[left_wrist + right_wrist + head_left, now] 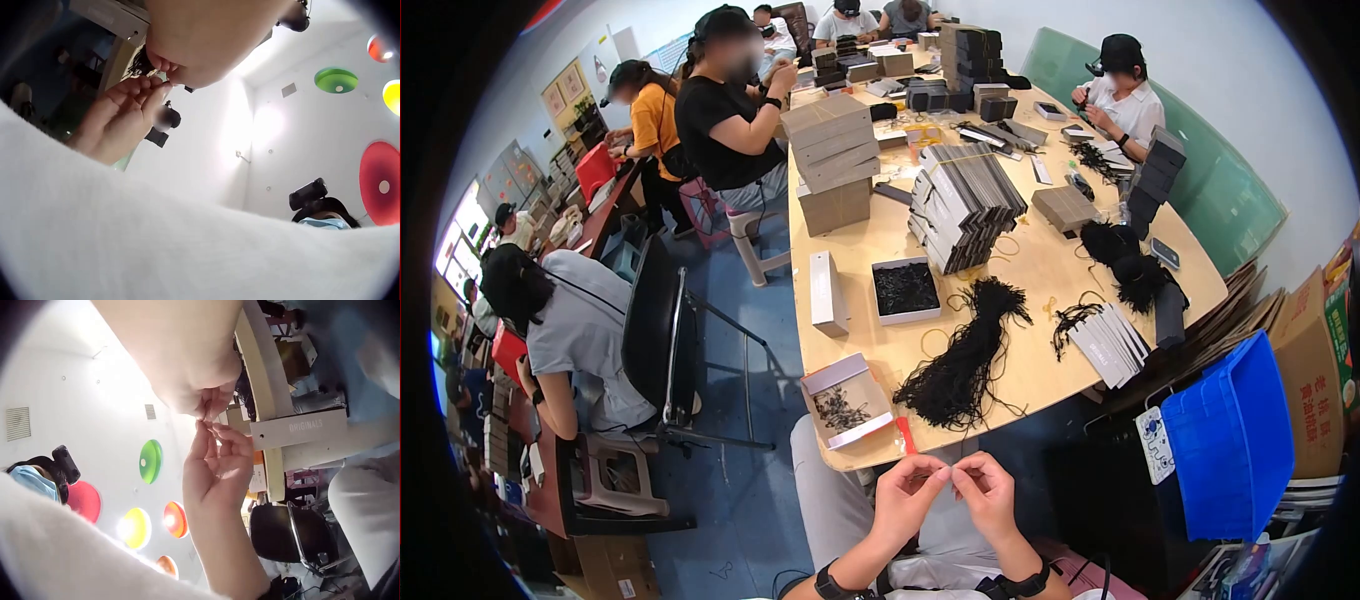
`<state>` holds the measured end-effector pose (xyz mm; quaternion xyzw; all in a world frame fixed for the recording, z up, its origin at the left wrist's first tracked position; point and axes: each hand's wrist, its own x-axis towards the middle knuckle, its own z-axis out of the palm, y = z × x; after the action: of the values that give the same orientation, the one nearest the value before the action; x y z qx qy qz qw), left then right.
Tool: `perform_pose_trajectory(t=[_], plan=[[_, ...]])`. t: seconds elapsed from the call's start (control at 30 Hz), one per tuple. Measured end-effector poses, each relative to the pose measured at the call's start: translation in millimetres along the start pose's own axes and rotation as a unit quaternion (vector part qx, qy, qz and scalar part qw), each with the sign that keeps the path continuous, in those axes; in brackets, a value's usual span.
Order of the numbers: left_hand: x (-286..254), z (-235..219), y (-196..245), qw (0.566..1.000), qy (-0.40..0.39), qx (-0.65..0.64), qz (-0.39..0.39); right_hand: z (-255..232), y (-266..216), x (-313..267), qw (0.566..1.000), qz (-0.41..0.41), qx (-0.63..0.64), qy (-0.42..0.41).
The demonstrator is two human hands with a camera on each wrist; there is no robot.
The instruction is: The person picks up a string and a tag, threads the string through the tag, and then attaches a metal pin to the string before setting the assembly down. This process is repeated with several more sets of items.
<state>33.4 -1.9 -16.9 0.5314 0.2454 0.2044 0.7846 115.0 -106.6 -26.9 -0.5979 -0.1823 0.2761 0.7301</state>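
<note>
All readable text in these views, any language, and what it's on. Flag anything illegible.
"ORIGINALS": side of the white box at the table's edge, right wrist view.
Red Chinese characters: on the brown carton at far right, head view; too blurred to quote reliably.
Print on the fanned white cards: too small to read.
Faint print on the upright box: too small to read.

I'm in a workshop: beyond the left hand [910, 494], people [725, 125] work round a table [1205, 285] of stacked boxes [830, 150] and cords [968, 362]; right of the right hand [987, 494] stands a carton [1306, 380].
</note>
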Motion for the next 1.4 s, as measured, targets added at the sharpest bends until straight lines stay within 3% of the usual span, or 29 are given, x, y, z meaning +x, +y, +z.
perform_pose_trajectory(t=[0.17, 0.23, 0.27, 0.3, 0.33, 0.4, 0.43, 0.47, 0.53, 0.6, 0.67, 0.73, 0.97, 1.1, 1.13, 1.23, 1.33, 1.37, 1.4], plan=[[0, -6, 1, 0.998, 0.027, 0.056, 0.028, -6, -15, -2, 0.996, 0.075, 0.039, -0.002], [2, -15, 7, 0.993, 0.05, 0.081, 0.071, -36, -5, -1, 0.943, 0.112, 0.284, -0.134], [3, -20, 10, 0.985, 0.072, 0.105, 0.114, -47, -1, 0, 0.893, 0.06, 0.41, -0.175], [4, -25, 17, 0.976, 0.097, 0.13, 0.142, -47, -17, 1, 0.86, 0.021, 0.49, -0.14], [3, -30, 19, 0.976, 0.097, 0.13, 0.142, -58, -25, 7, 0.828, 0.001, 0.531, -0.178], [1, -36, 23, 0.959, 0.093, 0.206, 0.171, -70, -40, 12, 0.84, -0.013, 0.532, -0.103], [-3, -35, 29, 0.954, 0.081, 0.237, 0.166, -73, -39, 15, 0.84, -0.013, 0.532, -0.103], [-5, -32, 30, 0.954, 0.081, 0.237, 0.166, -76, -36, 19, 0.9, -0.014, 0.43, -0.07], [-9, -24, 26, 0.962, 0.002, 0.216, 0.166, -67, -36, 22, 0.984, -0.005, 0.18, -0.011], [-16, -18, 11, 0.994, -0.063, 0.081, 0.032, -48, -38, 17, 0.999, 0.039, 0.027, -0.018], [-16, -7, 11, 0.993, -0.115, -0.026, -0.013, -35, -41, 10, 0.995, 0.061, -0.042, -0.07], [-14, -4, 9, 0.992, -0.107, -0.055, -0.028, -29, -38, 5, 0.978, -0.022, -0.168, -0.121], [-7, -10, 4, 0.961, -0.095, -0.231, -0.118, -25, -33, -5, 0.947, -0.034, -0.262, -0.183], [-5, -13, 4, 0.968, -0.069, -0.224, -0.085, -33, -25, -9, 0.939, -0.03, -0.216, -0.265], [-7, -15, 5, 0.976, -0.078, -0.188, -0.074, -35, -25, -9, 0.939, -0.03, -0.216, -0.266], [-11, -17, 8, 0.979, -0.125, -0.143, -0.077, -45, -21, -9, 0.905, 0.021, -0.199, -0.375], [-15, -18, 8, 0.971, -0.178, -0.128, -0.096, -51, -26, -4, 0.893, 0.023, -0.235, -0.384], [-16, -20, 4, 0.969, -0.204, -0.102, -0.093, -60, -21, -2, 0.906, 0.034, -0.237, -0.347], [-16, -21, 2, 0.966, -0.23, -0.077, -0.089, -56, -19, 1, 0.948, 0.07, -0.138, -0.279]])
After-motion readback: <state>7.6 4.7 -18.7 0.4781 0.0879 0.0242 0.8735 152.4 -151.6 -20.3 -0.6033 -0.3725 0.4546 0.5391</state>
